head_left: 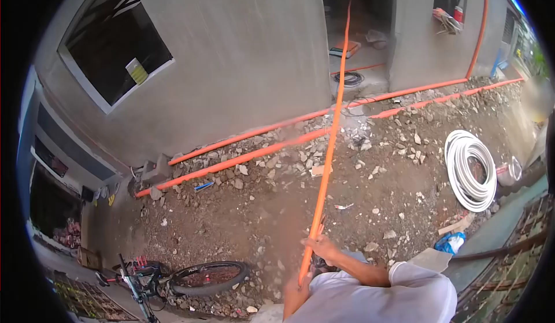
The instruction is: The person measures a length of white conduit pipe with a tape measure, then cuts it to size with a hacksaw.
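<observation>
A long orange pipe runs from my hands up across the dirt and in through the dark doorway. My right hand is closed around its near part, with the forearm reaching in from the right. Lower down, at the pipe's near end, my left hand is wrapped on it; its fingers are partly blurred. Two more orange pipes lie along the foot of the wall, one nearer the wall and one farther out among broken stones. The pipe I hold crosses above both.
A bicycle lies at the lower left. A coil of white hose lies on the right beside a white bucket and a blue plastic bag. Rubble covers the ground. A black cable coil lies at the doorway.
</observation>
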`<action>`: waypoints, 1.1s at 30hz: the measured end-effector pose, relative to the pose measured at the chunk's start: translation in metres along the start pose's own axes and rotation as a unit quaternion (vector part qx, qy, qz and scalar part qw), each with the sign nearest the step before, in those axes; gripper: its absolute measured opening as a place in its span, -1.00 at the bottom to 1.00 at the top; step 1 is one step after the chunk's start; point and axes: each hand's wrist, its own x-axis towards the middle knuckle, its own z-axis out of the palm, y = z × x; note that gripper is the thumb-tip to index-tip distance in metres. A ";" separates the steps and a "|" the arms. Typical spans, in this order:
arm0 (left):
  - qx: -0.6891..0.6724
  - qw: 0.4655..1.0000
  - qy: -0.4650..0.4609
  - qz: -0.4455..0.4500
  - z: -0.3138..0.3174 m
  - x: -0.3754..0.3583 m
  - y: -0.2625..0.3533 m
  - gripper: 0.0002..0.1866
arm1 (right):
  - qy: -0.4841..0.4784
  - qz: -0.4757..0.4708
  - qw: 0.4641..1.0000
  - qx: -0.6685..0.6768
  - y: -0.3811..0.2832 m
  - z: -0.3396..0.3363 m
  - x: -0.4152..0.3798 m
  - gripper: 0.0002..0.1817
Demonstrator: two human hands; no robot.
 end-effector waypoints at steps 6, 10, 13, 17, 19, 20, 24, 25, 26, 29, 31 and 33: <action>0.009 0.999 0.026 0.031 0.037 0.012 0.019 -0.56 | 0.059 -0.044 0.997 -0.003 -0.021 -0.072 0.060 -0.67; 0.047 0.998 -0.038 -0.009 0.021 0.001 0.051 -0.55 | 0.036 0.024 0.988 0.145 -0.052 -0.079 0.030 -0.70; 0.097 0.991 -0.074 0.044 0.015 0.018 0.033 -0.59 | 0.080 -0.007 0.989 0.122 -0.038 -0.075 0.038 -0.75; 0.065 0.990 -0.121 0.021 -0.008 0.004 0.016 -0.58 | 0.120 -0.013 0.985 0.124 0.024 -0.057 0.025 -0.76; 0.058 0.991 -0.096 0.072 -0.017 0.009 -0.005 -0.58 | 0.123 -0.045 0.988 0.088 0.009 -0.040 0.026 -0.75; 0.070 0.990 -0.099 0.074 -0.023 0.008 -0.018 -0.58 | 0.107 -0.058 0.989 0.079 0.004 -0.034 0.026 -0.74; 0.110 0.986 -0.100 0.072 -0.047 0.007 -0.008 -0.59 | 0.084 -0.033 0.985 0.144 0.001 -0.015 0.023 -0.72; 0.078 0.988 -0.093 0.091 -0.047 0.011 -0.010 -0.59 | 0.080 -0.045 0.986 0.137 -0.012 -0.010 0.026 -0.72; 0.051 0.989 -0.087 0.108 -0.049 0.012 -0.015 -0.58 | 0.075 -0.054 0.987 0.134 -0.022 -0.003 0.027 -0.72; 0.107 0.982 -0.133 0.081 -0.065 0.006 -0.022 -0.58 | 0.094 -0.028 0.980 0.173 0.011 0.007 0.023 -0.73; 0.128 0.977 -0.143 0.095 -0.062 0.016 -0.033 -0.58 | 0.098 -0.040 0.980 0.170 0.007 0.006 0.024 -0.73; 0.108 0.974 -0.137 0.142 -0.051 0.018 -0.067 -0.58 | 0.115 -0.060 0.980 0.149 0.005 0.009 0.021 -0.73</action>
